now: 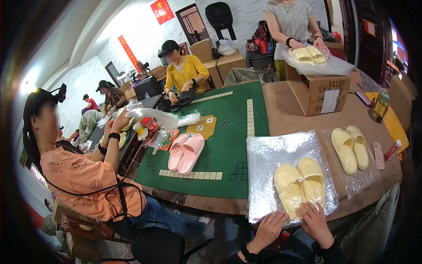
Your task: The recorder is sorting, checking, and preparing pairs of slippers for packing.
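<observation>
The left hand lies flat with its fingers spread on the near edge of a clear plastic bag, and the right hand rests open just beside it, its fingertips touching the heel end of a pair of pale yellow slippers; neither hand is clamped on anything. The pair lies side by side on the bag at the near right edge of the table, toes pointing away. The slippers look like moulded foam: thick-soled, rounded, matte, likely light and springy, so a pinch across both heels or under the soles should lift them easily. The bag is thin, crinkled and shiny, probably slippery and prone to sliding or bunching, best held at its open edge. Just to the right lies a second yellow pair on another clear bag. To the left, on a green felt mat, sits a pink pair. Farther off stands a cardboard box, where another person holds bagged yellow slippers; other people work along the left side.
</observation>
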{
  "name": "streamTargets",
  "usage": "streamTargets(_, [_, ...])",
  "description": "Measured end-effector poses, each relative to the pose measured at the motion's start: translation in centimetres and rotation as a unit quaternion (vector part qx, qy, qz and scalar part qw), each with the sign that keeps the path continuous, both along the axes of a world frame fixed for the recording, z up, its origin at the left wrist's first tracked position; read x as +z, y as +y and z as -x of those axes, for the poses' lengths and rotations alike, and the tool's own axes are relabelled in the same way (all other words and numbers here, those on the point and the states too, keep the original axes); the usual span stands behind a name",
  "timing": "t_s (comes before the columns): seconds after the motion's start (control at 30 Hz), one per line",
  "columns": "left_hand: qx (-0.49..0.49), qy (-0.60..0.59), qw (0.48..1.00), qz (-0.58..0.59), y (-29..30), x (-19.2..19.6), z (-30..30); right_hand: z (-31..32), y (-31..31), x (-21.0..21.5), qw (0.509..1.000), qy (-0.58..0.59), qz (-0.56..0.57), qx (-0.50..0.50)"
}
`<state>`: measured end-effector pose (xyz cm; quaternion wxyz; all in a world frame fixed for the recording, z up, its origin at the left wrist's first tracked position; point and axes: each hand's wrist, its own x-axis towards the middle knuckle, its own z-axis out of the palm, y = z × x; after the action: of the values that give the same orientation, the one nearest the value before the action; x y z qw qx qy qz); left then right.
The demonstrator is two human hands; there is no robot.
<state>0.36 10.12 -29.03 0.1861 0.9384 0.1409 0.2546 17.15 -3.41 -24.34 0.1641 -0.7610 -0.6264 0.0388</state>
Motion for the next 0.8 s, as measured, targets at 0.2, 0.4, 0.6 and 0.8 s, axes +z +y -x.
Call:
streamTargets(0.2, [0.003,-0.006,1.000,0.003,-0.1,0.0,0.0,0.0,0.0,0.1,1.000,-0.001,0.001,-0.001])
streamTargets(0.4, [0.002,-0.004,1.000,0.002,-0.1,0.4,-0.1,-0.1,0.0,0.0,1.000,-0.014,-0.001,0.002])
streamTargets(0.6, [-0.005,-0.033,0.999,-0.011,-0.3,1.5,-0.8,0.4,0.1,0.9,0.999,-0.043,-0.027,0.001])
streamTargets(0.8, [-0.027,-0.057,0.998,-0.013,-0.7,1.7,-0.9,0.5,0.6,1.1,0.995,-0.055,-0.068,0.049])
